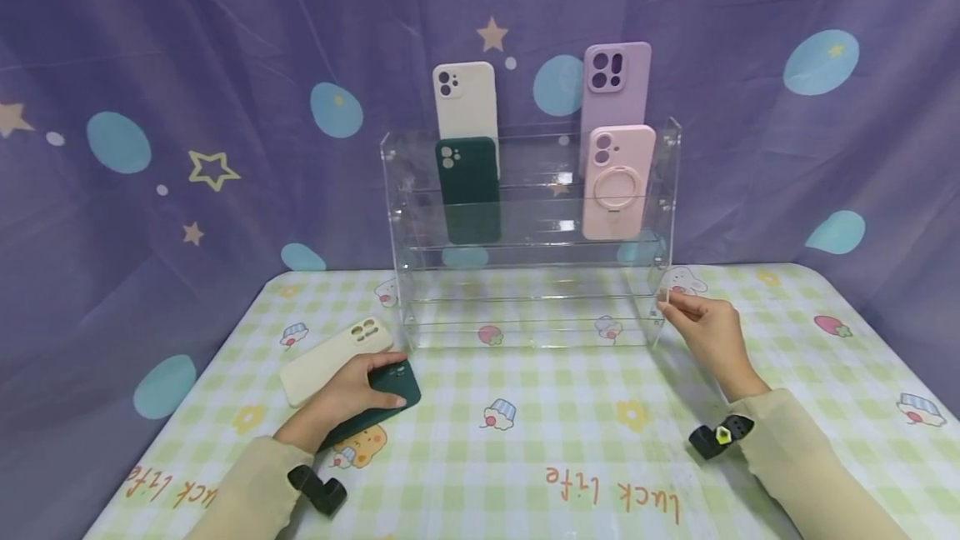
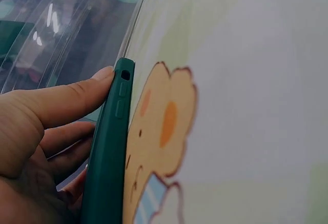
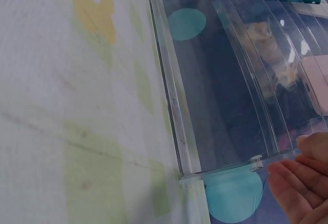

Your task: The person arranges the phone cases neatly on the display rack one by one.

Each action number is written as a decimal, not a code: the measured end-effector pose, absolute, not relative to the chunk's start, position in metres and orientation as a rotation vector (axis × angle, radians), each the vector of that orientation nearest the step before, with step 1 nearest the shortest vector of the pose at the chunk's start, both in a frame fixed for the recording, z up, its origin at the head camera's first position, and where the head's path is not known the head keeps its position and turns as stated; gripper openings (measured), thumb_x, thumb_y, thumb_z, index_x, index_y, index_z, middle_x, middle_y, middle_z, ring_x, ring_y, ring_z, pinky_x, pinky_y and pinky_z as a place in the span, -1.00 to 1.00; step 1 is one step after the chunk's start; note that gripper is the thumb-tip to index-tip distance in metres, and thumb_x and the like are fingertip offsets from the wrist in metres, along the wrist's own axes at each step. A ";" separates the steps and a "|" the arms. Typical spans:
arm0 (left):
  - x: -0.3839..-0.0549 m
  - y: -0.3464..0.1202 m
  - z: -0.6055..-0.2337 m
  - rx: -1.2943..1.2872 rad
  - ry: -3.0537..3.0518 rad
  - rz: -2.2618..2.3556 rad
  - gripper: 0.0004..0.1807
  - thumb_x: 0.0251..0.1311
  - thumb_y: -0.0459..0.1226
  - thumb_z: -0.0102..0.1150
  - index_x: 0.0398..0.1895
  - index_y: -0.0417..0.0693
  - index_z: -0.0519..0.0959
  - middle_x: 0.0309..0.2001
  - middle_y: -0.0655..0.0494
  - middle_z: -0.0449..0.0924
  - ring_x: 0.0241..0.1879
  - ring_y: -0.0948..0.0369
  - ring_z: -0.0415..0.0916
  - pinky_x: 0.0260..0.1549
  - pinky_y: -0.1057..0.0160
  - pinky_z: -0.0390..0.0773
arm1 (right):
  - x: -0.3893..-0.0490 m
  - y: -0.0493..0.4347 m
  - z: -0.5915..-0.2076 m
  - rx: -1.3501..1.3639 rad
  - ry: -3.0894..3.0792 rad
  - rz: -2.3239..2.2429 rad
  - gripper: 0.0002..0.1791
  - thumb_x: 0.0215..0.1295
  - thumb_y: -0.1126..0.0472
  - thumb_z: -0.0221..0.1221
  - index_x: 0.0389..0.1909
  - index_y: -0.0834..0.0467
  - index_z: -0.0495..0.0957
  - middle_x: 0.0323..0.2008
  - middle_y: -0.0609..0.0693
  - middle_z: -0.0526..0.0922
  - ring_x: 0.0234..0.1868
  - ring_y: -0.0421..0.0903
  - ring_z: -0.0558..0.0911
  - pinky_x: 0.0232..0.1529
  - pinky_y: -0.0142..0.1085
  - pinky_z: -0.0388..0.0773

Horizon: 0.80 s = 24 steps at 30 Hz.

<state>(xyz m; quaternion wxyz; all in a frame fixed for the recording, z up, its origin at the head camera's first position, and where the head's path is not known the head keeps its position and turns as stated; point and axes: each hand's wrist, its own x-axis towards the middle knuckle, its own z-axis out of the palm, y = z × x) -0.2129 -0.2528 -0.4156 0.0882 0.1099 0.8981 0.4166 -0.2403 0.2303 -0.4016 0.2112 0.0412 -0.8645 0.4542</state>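
Observation:
On the left of the table, my left hand point(image 1: 347, 394) holds a dark green phone case point(image 1: 397, 379) across its width, thumb along the near edge. The left wrist view shows the thumb on that case's point(image 2: 110, 142) side, near a small hole; the other fingers are partly behind it. A cream phone case point(image 1: 318, 365) lies just beyond, partly hidden by the hand. My right hand point(image 1: 712, 338) pinches the right side panel of a clear acrylic tiered stand point(image 1: 525, 244) between thumb and fingers. In the right wrist view that hand point(image 3: 305, 183) is at the panel's edge.
Several cases stand in the upper tiers: white point(image 1: 468, 111) behind dark green point(image 1: 471, 182) on the left, lilac point(image 1: 633, 90) behind pink with a ring point(image 1: 637, 148) on the right. A checked cloth point(image 1: 570, 432) covers the table; a purple curtain point(image 1: 262, 40) hangs behind.

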 end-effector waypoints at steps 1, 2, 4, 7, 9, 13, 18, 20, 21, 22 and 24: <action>-0.213 -0.253 -0.416 0.338 2.678 1.230 -0.26 -0.13 -0.36 0.47 0.21 -0.32 0.42 0.27 -0.26 0.32 0.35 -0.20 0.07 0.30 -0.17 0.07 | -0.240 0.230 -0.402 0.116 -2.402 1.262 -0.65 0.25 0.22 0.23 -0.04 0.39 0.58 -0.09 0.29 0.61 -0.34 -0.77 0.37 -0.34 -0.74 0.42; -0.213 -0.253 -0.416 0.353 2.682 1.220 -0.27 -0.12 -0.36 0.46 0.21 -0.31 0.42 0.27 -0.26 0.32 0.35 -0.20 0.07 0.29 -0.17 0.07 | -0.240 0.230 -0.402 0.117 -2.401 1.262 -0.65 0.25 0.22 0.23 -0.05 0.39 0.58 -0.09 0.29 0.61 -0.34 -0.76 0.37 -0.34 -0.74 0.42; -0.213 -0.253 -0.416 0.381 2.686 1.214 -0.27 -0.12 -0.37 0.46 0.21 -0.30 0.42 0.27 -0.25 0.32 0.34 -0.20 0.09 0.28 -0.18 0.09 | -0.240 0.231 -0.402 0.118 -2.400 1.259 -0.65 0.25 0.22 0.23 -0.05 0.39 0.58 -0.09 0.29 0.61 -0.33 -0.75 0.38 -0.34 -0.74 0.42; -0.212 -0.253 -0.415 0.446 2.691 1.190 -0.27 -0.10 -0.37 0.45 0.22 -0.29 0.41 0.29 -0.25 0.29 0.32 -0.21 0.11 0.25 -0.18 0.16 | -0.239 0.231 -0.401 0.116 -2.397 1.260 -0.65 0.24 0.22 0.24 -0.05 0.39 0.58 -0.09 0.29 0.61 -0.32 -0.73 0.39 -0.34 -0.75 0.42; -0.212 -0.252 -0.414 0.483 2.706 1.160 -0.27 -0.11 -0.36 0.45 0.22 -0.29 0.41 0.27 -0.25 0.29 0.28 -0.21 0.18 0.21 -0.17 0.23 | -0.239 0.231 -0.401 0.115 -2.395 1.260 -0.65 0.24 0.22 0.24 -0.06 0.40 0.58 -0.09 0.30 0.60 -0.32 -0.73 0.39 -0.33 -0.75 0.41; -0.216 -0.254 -0.410 0.545 2.738 1.093 -0.28 -0.10 -0.30 0.46 0.20 -0.31 0.42 0.19 -0.26 0.37 0.17 -0.18 0.31 0.11 -0.13 0.36 | -0.240 0.232 -0.400 0.124 -2.390 1.249 -0.67 0.23 0.25 0.25 -0.08 0.41 0.59 -0.11 0.31 0.61 -0.33 -0.75 0.37 -0.34 -0.76 0.41; -0.226 -0.261 -0.408 0.475 2.696 1.175 -0.47 0.15 -0.26 0.28 0.14 -0.38 0.46 0.08 -0.25 0.50 0.08 -0.12 0.44 0.03 0.01 0.48 | -0.242 0.231 -0.401 0.139 -2.384 1.230 -0.69 0.21 0.27 0.26 -0.09 0.40 0.60 -0.12 0.30 0.62 -0.29 -0.71 0.40 -0.33 -0.76 0.41; -0.230 -0.263 -0.407 0.442 2.675 1.213 -0.55 0.24 -0.26 0.18 0.10 -0.42 0.47 0.02 -0.25 0.54 0.00 -0.06 0.50 -0.06 0.14 0.53 | -0.242 0.232 -0.401 0.136 -2.389 1.220 -0.69 0.21 0.27 0.26 -0.10 0.39 0.61 -0.12 0.29 0.62 -0.23 -0.53 0.53 -0.33 -0.75 0.41; -0.231 -0.264 -0.406 0.426 2.662 1.233 -0.57 0.27 -0.27 0.15 0.09 -0.43 0.48 0.00 -0.25 0.56 -0.03 -0.02 0.51 -0.11 0.21 0.54 | -0.243 0.232 -0.402 0.130 -2.392 1.215 -0.69 0.21 0.26 0.26 -0.10 0.39 0.61 -0.12 0.28 0.62 -0.18 -0.41 0.58 -0.32 -0.76 0.41; -0.232 -0.265 -0.405 0.417 2.650 1.246 -0.58 0.28 -0.28 0.13 0.08 -0.45 0.48 -0.03 -0.25 0.57 -0.07 0.02 0.52 -0.17 0.28 0.54 | -0.243 0.232 -0.402 0.126 -2.396 1.210 -0.69 0.21 0.26 0.26 -0.10 0.38 0.61 -0.12 0.28 0.62 -0.14 -0.28 0.61 -0.32 -0.76 0.40; -0.233 -0.267 -0.403 0.405 2.626 1.274 -0.61 0.27 -0.32 0.12 0.05 -0.48 0.49 -0.07 -0.25 0.59 -0.13 0.09 0.54 -0.24 0.36 0.54 | -0.243 0.231 -0.402 0.120 -2.400 1.206 -0.69 0.21 0.26 0.26 -0.10 0.38 0.61 -0.11 0.27 0.62 -0.09 -0.02 0.62 -0.32 -0.76 0.40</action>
